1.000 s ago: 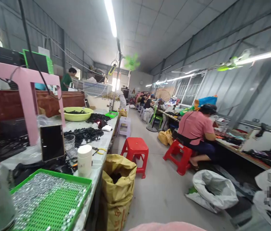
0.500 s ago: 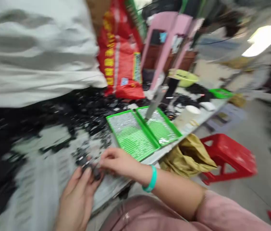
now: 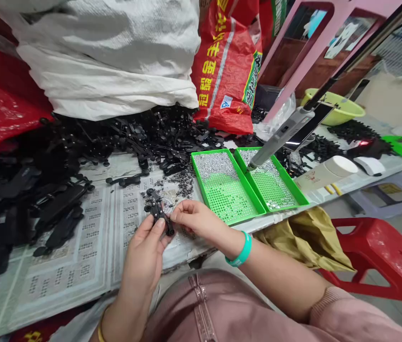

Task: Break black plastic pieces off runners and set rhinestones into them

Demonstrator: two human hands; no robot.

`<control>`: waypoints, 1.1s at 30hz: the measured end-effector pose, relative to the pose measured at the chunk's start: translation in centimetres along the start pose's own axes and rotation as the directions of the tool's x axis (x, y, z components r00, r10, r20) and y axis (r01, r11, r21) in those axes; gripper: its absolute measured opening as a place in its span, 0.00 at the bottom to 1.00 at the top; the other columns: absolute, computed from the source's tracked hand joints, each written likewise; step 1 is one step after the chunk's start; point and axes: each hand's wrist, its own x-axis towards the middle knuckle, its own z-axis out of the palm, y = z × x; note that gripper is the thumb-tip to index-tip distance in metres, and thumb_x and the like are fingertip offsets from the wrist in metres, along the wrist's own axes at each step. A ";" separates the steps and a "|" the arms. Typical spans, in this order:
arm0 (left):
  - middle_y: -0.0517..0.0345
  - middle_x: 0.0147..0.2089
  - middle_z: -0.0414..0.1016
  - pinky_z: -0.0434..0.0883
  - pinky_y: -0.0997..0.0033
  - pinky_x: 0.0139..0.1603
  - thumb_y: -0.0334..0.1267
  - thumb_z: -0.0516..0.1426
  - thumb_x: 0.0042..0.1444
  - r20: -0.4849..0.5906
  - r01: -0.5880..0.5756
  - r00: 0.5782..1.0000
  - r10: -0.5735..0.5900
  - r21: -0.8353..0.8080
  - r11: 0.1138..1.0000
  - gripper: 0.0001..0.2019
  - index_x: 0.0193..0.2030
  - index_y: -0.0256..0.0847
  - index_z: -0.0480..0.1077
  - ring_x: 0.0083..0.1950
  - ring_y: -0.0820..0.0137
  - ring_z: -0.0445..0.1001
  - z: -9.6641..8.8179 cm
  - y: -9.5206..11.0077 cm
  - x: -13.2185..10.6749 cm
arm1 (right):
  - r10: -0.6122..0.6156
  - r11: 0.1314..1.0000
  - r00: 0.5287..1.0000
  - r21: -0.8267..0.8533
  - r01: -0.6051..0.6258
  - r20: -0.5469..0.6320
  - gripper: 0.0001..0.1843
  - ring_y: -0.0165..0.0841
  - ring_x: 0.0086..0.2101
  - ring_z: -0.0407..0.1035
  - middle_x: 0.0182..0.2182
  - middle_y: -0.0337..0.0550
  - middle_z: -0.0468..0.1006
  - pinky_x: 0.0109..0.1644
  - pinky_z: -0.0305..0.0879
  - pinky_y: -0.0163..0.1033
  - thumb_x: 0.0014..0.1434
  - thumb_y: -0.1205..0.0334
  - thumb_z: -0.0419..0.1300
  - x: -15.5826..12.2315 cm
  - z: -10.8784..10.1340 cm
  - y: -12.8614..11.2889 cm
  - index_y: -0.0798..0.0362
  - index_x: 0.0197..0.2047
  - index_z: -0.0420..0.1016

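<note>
Held over the table in my left hand point(image 3: 147, 251) is a small black plastic part with round-ended arms point(image 3: 157, 209), like a folded drone frame, with shiny screws on it. My left thumb and fingers grip its lower end. At the part's right side, my right hand point(image 3: 196, 218) has thumb and forefinger pinched together; whatever is between them is too small or hidden. Just beyond, two green trays point(image 3: 234, 218) hold many small silver screws point(image 3: 213, 164). A grey pen-shaped screwdriver point(image 3: 279, 135) slants down with its tip at the trays. Tiny black pieces point(image 3: 183, 183) are scattered left of the trays.
Heaps of black plastic parts point(image 3: 58, 204) cover the table's left and back. Behind them stand a white woven sack point(image 3: 115, 61) and a red bag point(image 3: 218, 76). A white cup point(image 3: 329, 171) lies to the right. A red stool point(image 3: 389, 251) stands beside the table.
The view has swung left and sharpened, so the scene sits farther right. Both hands stay together at the black part, the left still gripping it and the right still pinched beside it.
</note>
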 end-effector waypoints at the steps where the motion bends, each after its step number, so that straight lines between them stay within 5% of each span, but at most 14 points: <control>1: 0.57 0.40 0.77 0.74 0.71 0.42 0.36 0.67 0.41 -0.001 -0.002 1.000 0.002 -0.001 1.000 0.14 0.37 0.40 0.76 0.40 0.73 0.73 0.1 0.0 0.0 | -0.001 1.000 1.000 -0.011 0.001 0.005 0.09 0.20 0.15 0.52 0.14 0.28 0.63 0.21 0.49 0.29 0.55 0.70 0.58 0.0 -0.1 0.1 0.55 0.24 0.64; 8: 0.55 0.41 0.78 0.74 0.71 0.41 0.34 0.66 0.43 0.028 0.015 1.000 -0.014 -0.044 0.999 0.13 0.39 0.40 0.76 0.43 0.70 0.74 0.3 0.0 -0.2 | -0.160 0.980 0.987 -0.116 0.162 0.030 0.06 0.24 0.23 0.62 0.21 0.34 0.68 0.28 0.58 0.31 0.54 0.66 0.59 0.6 -0.5 1.4 0.56 0.28 0.65; 19: 0.57 0.38 0.79 0.75 0.68 0.39 0.30 0.65 0.40 0.043 0.049 0.998 -0.047 -0.054 0.997 0.10 0.33 0.40 0.75 0.40 0.70 0.74 0.5 -0.2 0.1 | -0.250 0.962 0.968 -0.107 0.250 0.018 0.06 0.24 0.23 0.60 0.23 0.34 0.66 0.28 0.59 0.31 0.53 0.63 0.59 0.6 -0.5 2.9 0.54 0.30 0.65; 26: 0.58 0.37 0.77 0.75 0.68 0.40 0.31 0.64 0.41 0.031 0.060 0.998 -0.059 -0.036 0.998 0.11 0.34 0.40 0.74 0.41 0.69 0.74 0.4 -0.2 0.2 | -0.418 0.877 0.907 -0.284 0.388 -0.053 0.04 0.26 0.28 0.62 0.26 0.36 0.68 0.34 0.60 0.33 0.54 0.63 0.58 0.2 -0.3 4.1 0.54 0.30 0.67; 33: 0.57 0.42 0.76 0.74 0.70 0.43 0.34 0.64 0.44 0.024 -0.012 1.000 0.012 0.012 1.000 0.14 0.41 0.40 0.74 0.44 0.70 0.73 0.4 0.0 -0.1 | -0.219 0.970 0.975 0.099 0.223 -0.048 0.12 0.24 0.22 0.61 0.22 0.33 0.66 0.29 0.59 0.32 0.51 0.57 0.63 0.5 0.0 3.0 0.54 0.28 0.64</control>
